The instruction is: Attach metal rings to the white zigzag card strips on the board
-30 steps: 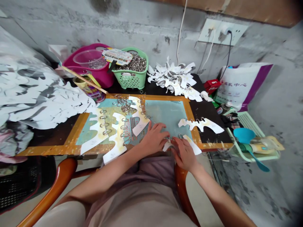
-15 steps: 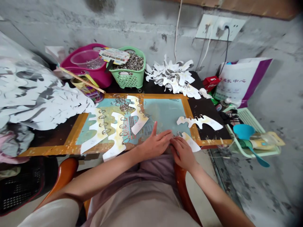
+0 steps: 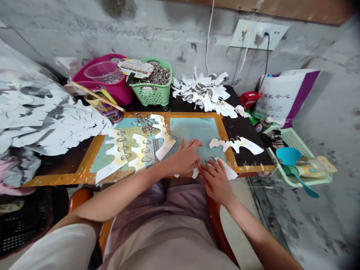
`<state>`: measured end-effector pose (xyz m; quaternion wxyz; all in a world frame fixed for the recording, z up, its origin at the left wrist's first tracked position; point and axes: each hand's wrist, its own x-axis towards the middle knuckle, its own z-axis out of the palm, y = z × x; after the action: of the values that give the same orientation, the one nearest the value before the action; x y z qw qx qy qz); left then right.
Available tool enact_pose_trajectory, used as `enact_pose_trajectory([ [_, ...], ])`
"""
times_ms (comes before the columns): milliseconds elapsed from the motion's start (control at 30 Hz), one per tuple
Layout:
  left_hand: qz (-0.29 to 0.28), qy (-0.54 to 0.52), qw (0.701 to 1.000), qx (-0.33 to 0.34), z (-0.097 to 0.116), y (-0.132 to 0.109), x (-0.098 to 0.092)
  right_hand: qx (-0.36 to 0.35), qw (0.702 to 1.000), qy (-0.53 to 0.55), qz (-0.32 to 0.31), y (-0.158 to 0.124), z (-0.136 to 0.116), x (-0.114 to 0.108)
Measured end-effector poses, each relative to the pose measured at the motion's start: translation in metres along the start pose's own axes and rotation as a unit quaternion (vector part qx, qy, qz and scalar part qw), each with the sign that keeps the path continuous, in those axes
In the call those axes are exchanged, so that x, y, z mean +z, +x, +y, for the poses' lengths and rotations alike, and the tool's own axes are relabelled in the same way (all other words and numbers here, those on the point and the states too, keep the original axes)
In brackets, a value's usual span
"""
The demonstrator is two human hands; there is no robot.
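Observation:
My left hand (image 3: pixel 187 155) is over the board near its front edge, some fingers stretched out to the right. Its thumb side pinches what looks like a small metal ring (image 3: pixel 196 163) beside my right fingertips. My right hand (image 3: pixel 216 179) lies over a white cut-out piece (image 3: pixel 228 170) with yellowish stains, holding it at the table edge; most of the piece is hidden. To the left lie several similar cut-outs (image 3: pixel 112 165) with metal rings in their notches, and another cut-out (image 3: pixel 239 144) lies to the right. Loose rings (image 3: pixel 146 123) are heaped behind.
A green basket (image 3: pixel 152 92) full of rings and a magenta basket (image 3: pixel 123 95) stand at the back, near a can (image 3: pixel 105 107) with a stick across it. White cut-outs are piled at left (image 3: pixel 56 116) and back (image 3: pixel 205 92). A pale green tray (image 3: pixel 303 140) is at right.
My left hand has shifted slightly up and left, and the hands' meeting point moved a little left. The cut-out nearest my left forearm has moved up and is now partly covered by it.

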<state>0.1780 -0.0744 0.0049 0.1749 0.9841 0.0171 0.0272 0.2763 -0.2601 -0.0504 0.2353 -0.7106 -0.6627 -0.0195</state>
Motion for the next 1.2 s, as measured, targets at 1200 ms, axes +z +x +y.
enact_pose_trajectory([
  [1200, 0.256, 0.104, 0.959, 0.055, 0.007, -0.042, 0.052, 0.05, 0.997, -0.049, -0.029, 0.023, -0.001, 0.004],
])
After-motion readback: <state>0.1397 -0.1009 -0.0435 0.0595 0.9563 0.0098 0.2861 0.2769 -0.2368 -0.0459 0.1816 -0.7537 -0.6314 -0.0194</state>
